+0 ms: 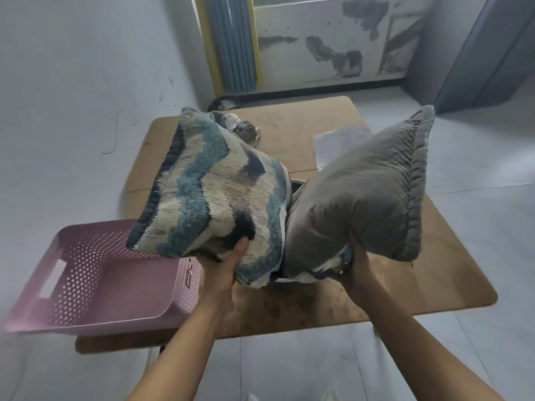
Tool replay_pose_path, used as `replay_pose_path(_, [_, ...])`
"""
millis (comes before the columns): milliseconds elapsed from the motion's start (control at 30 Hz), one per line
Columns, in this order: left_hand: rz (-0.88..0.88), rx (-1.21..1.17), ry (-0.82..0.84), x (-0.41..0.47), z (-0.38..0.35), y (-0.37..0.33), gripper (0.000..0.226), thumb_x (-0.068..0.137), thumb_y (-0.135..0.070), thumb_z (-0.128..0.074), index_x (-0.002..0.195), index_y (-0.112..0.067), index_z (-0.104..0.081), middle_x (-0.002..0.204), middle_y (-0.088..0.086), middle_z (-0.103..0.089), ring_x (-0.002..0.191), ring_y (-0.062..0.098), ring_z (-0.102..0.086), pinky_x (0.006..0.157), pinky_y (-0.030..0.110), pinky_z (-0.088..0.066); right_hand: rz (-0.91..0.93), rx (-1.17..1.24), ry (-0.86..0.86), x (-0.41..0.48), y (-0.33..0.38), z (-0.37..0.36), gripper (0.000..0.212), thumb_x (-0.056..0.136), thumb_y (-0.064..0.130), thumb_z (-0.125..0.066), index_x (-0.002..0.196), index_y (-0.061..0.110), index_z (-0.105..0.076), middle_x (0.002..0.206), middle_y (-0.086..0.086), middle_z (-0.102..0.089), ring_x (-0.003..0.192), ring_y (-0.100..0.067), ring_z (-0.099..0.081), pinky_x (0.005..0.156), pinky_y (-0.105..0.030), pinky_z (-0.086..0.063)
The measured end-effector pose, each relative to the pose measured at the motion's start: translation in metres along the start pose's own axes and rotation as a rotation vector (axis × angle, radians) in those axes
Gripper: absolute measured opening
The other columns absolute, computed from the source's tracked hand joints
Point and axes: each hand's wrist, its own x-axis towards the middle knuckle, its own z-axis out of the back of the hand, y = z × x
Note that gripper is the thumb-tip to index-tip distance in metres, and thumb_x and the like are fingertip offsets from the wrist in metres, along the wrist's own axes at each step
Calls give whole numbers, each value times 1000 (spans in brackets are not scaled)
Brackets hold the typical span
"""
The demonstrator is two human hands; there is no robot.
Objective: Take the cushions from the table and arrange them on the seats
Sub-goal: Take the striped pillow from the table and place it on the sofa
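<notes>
My left hand (228,264) grips the near edge of a fluffy cushion (214,186) with wavy blue, cream and navy bands, held up and tilted over the brown table (434,273). My right hand (360,263) holds a grey velvet cushion (367,195) by its lower corner, standing it nearly upright to the right of the patterned one. The two cushions touch in the middle. Under the grey cushion a bit of blue and cream fabric (324,269) shows by my right hand. No seat is in view.
A pink perforated plastic basket (95,282) sits on the table's near left corner, overhanging the edge. A crumpled cloth (243,128) lies at the far side and a white sheet of paper (335,143) to the right. White wall on the left, tiled floor around.
</notes>
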Motion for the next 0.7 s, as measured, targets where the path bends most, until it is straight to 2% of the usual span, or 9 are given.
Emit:
replay_pose_path(67, [-5,8,23,7,12,2,101,61,-44,-95,148,-23,-48,137,-2,-69,117,15,-70,102,44,-57,-5,33,-20,2,-6,-10,36,87,53,-64,118,36,-66,112,10,-76,116,-32,-65,98,-69,-50])
replay_pose_path(233, [-136,73,-136,6,33,-21,52,77,-19,-89,125,-9,-71,119,4,-77,109,21,-75,96,42,-59,-4,58,10,-2,-21,-42,37,95,45,-63,128,30,-64,124,2,-73,118,-36,-64,97,-71,-49])
replay_pose_path(333, [-221,162,-251,3,55,-22,43,79,-14,-88,119,-8,-73,113,2,-78,99,12,-75,88,26,-62,-27,65,28,-7,-30,-60,41,93,44,-65,131,28,-63,126,-1,-73,118,-36,-65,96,-71,-50])
replay_pose_path(400, [-259,208,-314,-5,69,-23,43,80,-12,-87,120,-7,-72,113,2,-76,94,8,-72,78,11,-58,-31,31,66,-12,-33,-70,37,94,43,-64,128,28,-64,123,0,-75,115,-33,-67,96,-64,-54])
replay_pose_path(467, [-254,269,-389,-11,85,-23,50,78,-24,-89,123,-8,-72,117,2,-75,100,11,-70,83,13,-55,-11,-46,101,-17,-35,-77,26,95,43,-61,119,34,-65,112,8,-77,108,-26,-69,89,-52,-58])
replay_pose_path(533, [-216,343,-444,-11,102,-19,65,75,-46,-88,126,-11,-70,120,1,-74,109,17,-68,98,30,-54,11,-98,108,-18,-34,-80,30,89,48,-64,116,39,-61,118,7,-74,108,-25,-68,85,-45,-56])
replay_pose_path(567, [-177,380,-467,-12,109,-16,74,72,-60,-85,123,-9,-69,114,2,-75,104,20,-69,95,35,-56,35,-118,104,-18,-33,-83,38,83,52,-68,118,40,-59,126,5,-71,110,-24,-67,85,-44,-56])
replay_pose_path(633, [-126,457,-537,-25,112,-9,88,69,-79,-72,100,2,-61,85,12,-69,77,27,-64,67,34,-54,139,-144,80,-19,-29,-89,53,71,59,-77,118,45,-58,135,6,-65,116,-20,-65,94,-45,-55])
replay_pose_path(700, [-215,566,-548,-46,106,7,67,83,-68,-64,85,-4,-46,69,8,-51,63,26,-51,54,31,-37,270,-208,50,-20,-24,-93,75,60,68,-81,127,42,-58,135,15,-61,124,-16,-60,108,-44,-48])
